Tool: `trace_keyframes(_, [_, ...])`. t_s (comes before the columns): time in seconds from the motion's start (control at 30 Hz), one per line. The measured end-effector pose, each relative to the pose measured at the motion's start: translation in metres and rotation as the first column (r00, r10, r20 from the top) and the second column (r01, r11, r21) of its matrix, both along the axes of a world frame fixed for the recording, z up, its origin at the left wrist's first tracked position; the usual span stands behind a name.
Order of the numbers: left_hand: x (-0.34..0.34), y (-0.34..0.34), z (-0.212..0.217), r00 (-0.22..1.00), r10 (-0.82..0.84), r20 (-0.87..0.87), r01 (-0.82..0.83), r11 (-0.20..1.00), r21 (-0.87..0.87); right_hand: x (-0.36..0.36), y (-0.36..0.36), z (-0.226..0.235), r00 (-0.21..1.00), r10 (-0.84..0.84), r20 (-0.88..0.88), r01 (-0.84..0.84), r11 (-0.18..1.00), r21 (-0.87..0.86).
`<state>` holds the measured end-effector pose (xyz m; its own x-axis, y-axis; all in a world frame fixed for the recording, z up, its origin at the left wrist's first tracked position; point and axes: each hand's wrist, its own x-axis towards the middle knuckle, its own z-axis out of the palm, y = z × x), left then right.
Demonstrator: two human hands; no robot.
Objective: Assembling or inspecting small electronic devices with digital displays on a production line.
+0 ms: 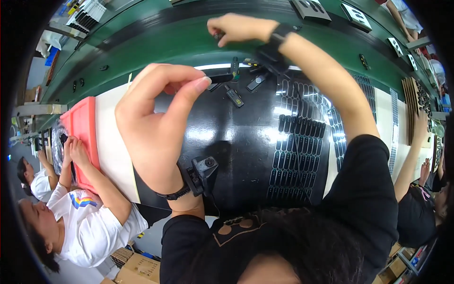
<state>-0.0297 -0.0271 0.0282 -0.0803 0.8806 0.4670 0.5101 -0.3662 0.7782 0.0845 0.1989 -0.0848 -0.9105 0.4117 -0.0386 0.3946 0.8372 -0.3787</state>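
Observation:
My left hand (158,111) is raised over the left part of a black work mat (246,146). Its thumb and forefinger pinch a slim black piece (221,78), held level. My right hand (236,29) reaches across to the far side, above the green conveyor belt (165,41). Its fingers are closed round a small dark device (218,36), mostly hidden by them. Between the hands and me lie several small black devices: one with a lit display (234,97), another with a round grey spot (256,83), and one standing near the mat's far edge (235,66).
Sheets of dark oval stickers (298,156) cover the mat's right side. A red tray (82,142) stands left, beside a co-worker in white (94,222). White trays (355,18) sit on the far belt. Cardboard dividers (410,111) stand at right, near another person's arm (411,151).

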Motion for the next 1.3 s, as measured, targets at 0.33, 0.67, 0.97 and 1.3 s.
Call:
trace_keyframes(0.33, [0.012, -0.006, -0.001, 0.892, -0.108, 0.439, 0.18, 0.976, -0.126, 0.071, -0.144, 0.072, 0.523, -0.696, -0.492, -0.051, 0.55, -0.834])
trace_keyframes(0.67, [0.021, 0.003, -0.014, 0.742, -0.221, 0.633, 0.376, 0.919, -0.12, 0.081, -0.182, 0.073, 0.5, -0.673, -0.545, 0.028, 0.642, -0.766])
trace_keyframes(0.97, [0.025, 0.011, -0.019, 0.755, -0.216, 0.619, 0.407, 0.895, -0.185, 0.079, -0.19, 0.077, 0.436, -0.687, -0.582, 0.062, 0.668, -0.742])
trace_keyframes(1.3, [0.024, 0.018, -0.025, 0.779, -0.222, 0.587, 0.417, 0.882, -0.22, 0.077, -0.194, 0.083, 0.535, -0.586, -0.608, 0.227, 0.793, -0.565])
